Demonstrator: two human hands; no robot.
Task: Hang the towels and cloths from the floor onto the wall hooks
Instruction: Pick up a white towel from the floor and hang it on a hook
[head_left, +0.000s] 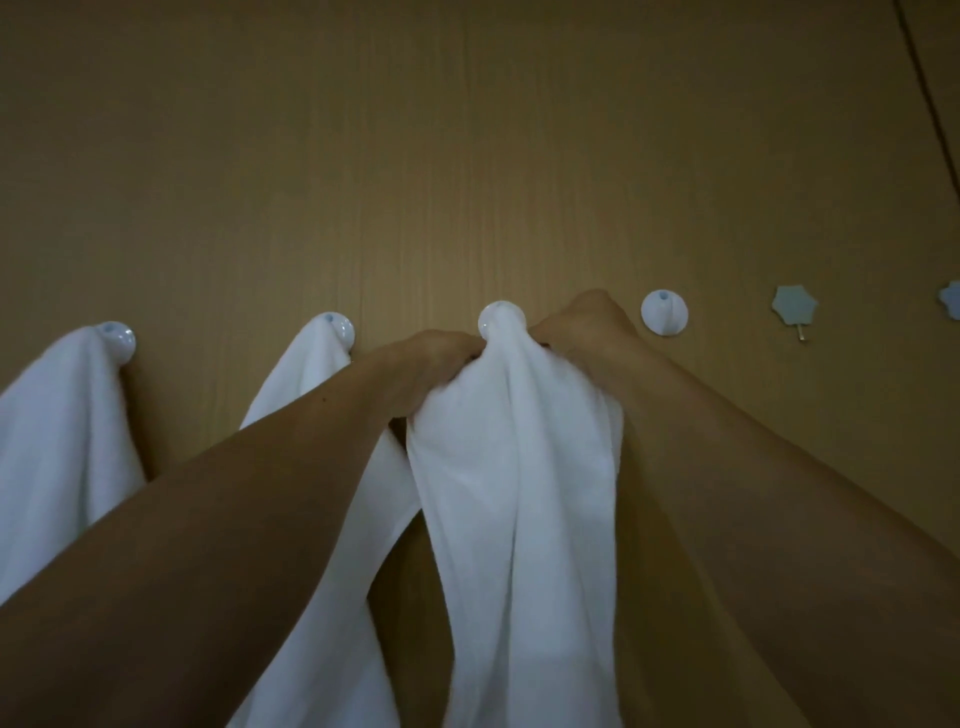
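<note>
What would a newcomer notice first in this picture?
The left hand and right hand grip a white towel at the middle round hook, centre frame. A second towel and a far-left towel hang to its left; an empty round hook sits to its right.

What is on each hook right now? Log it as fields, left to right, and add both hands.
first round hook: first towel hangs on it
second round hook: second towel hangs on it
third round hook: third towel draped over it, both hands at its top
fourth round hook: bare
star hook: bare
edge star hook: partly out of frame
left hand: grips third towel left of the hook
right hand: grips third towel right of the hook
</note>
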